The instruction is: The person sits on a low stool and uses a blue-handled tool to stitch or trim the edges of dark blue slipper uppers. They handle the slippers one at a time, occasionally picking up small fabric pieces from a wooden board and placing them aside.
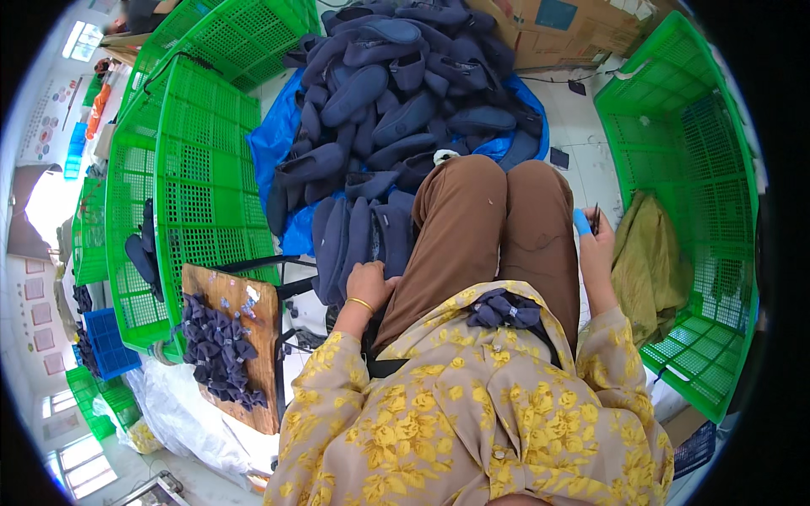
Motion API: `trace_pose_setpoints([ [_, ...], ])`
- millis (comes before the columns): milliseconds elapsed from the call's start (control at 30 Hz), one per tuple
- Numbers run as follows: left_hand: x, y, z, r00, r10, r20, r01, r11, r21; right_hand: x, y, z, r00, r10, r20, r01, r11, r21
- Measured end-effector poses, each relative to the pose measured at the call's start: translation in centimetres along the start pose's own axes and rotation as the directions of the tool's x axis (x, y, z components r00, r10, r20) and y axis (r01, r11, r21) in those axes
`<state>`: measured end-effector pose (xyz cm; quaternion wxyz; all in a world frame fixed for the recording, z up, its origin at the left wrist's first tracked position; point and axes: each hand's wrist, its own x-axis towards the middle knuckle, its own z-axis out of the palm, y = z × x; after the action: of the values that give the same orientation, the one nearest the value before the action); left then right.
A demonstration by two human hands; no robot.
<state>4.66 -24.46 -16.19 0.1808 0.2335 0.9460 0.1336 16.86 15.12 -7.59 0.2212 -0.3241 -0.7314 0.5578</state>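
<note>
My left hand (369, 287), with a gold bangle at the wrist, is beside my left thigh. Its fingers are curled against the near end of a row of navy slippers (359, 240), closed on one of them; the fingertips are partly hidden. At the right, next to my knee, my right hand (597, 246) is closed around small dark thread snips (596, 221) with the point upward. A blue wrap (581, 223) covers one of its fingers. On my lap rests a navy fabric bow (504, 309).
Ahead, a large heap of navy slippers (396, 93) lies on blue sheeting (274, 139). Green crates (207, 152) stand at left, and another green crate (717, 169) holding olive cloth (650, 261) at right. Several bows (219, 354) cover a wooden board (266, 337). Cardboard boxes (582, 38) stand behind.
</note>
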Motion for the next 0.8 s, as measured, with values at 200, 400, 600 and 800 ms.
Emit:
trace_pose_setpoints([
  [200,2.1,-0.1,-6.6,0.932,-0.161,0.323,0.359,0.505,-0.785,-3.0,0.8,-5.0,0.988,0.121,-0.098,-0.12,0.993,0.016],
  [400,0.4,7.6,-17.9,0.998,-0.05,0.026,0.044,0.384,-0.922,-5.3,-2.4,-7.5,0.967,0.202,-0.152,-0.181,0.973,0.142],
  [600,-1.1,20.3,-17.8,0.984,-0.155,-0.089,-0.041,0.289,-0.957,-8.3,-11.1,-3.8,0.961,-0.107,0.255,0.091,0.993,0.071],
  [800,-0.8,23.5,-14.6,0.975,0.1,0.198,0.155,0.328,-0.932,-7.0,-10.2,-2.1,0.985,0.005,0.17,0.003,0.999,-0.051],
])
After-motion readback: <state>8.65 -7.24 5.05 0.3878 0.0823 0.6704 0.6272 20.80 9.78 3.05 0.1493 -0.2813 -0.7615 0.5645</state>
